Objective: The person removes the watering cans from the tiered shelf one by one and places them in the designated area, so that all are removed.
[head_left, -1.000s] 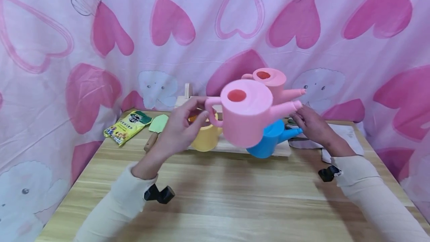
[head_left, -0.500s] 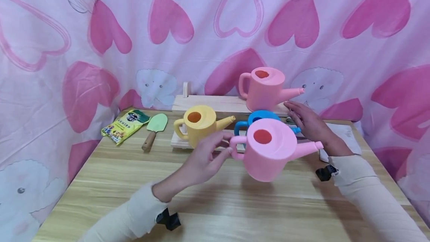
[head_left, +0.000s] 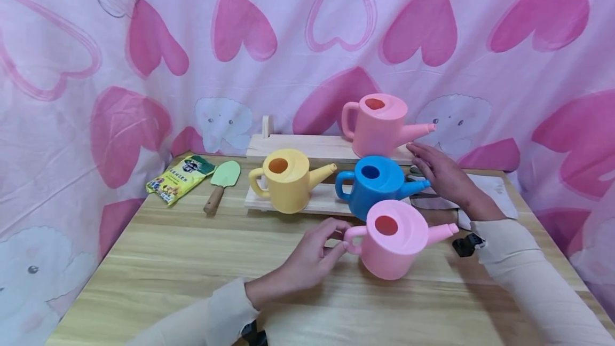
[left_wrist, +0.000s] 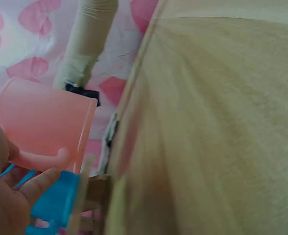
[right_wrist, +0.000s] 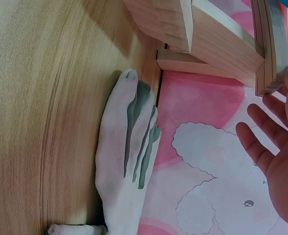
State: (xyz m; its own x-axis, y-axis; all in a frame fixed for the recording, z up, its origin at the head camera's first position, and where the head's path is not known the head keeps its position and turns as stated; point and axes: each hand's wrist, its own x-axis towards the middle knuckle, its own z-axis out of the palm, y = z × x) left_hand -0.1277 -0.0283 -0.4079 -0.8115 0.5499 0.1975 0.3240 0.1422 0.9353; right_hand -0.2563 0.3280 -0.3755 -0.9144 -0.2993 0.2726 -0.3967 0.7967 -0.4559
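Observation:
My left hand (head_left: 312, 255) pinches the handle of a light pink watering can (head_left: 394, 260). The can is upright, close over the table in front of the shelf, its spout pointing right. In the left wrist view, fingertips curl around that handle. My right hand (head_left: 444, 175) touches the right end of the wooden shelf's upper board (head_left: 307, 146), its other fingers stretched out in the right wrist view. On the lower board stand a yellow watering can (head_left: 290, 191) and a blue watering can (head_left: 379, 191), partly hidden by the pink one. A second pink watering can (head_left: 377, 130) stands on the upper board.
A yellow-green packet (head_left: 182, 179) and a small green trowel (head_left: 226, 173) with a wooden handle lie left of the shelf. White and grey-green work gloves (right_wrist: 124, 161) lie to its right. A pink heart-patterned curtain (head_left: 283, 79) hangs behind the wooden table (head_left: 182, 266).
My left hand has brought the light pink watering can down and toward me from over the shelf, uncovering the yellow and blue cans. My right hand has stayed at the shelf's end.

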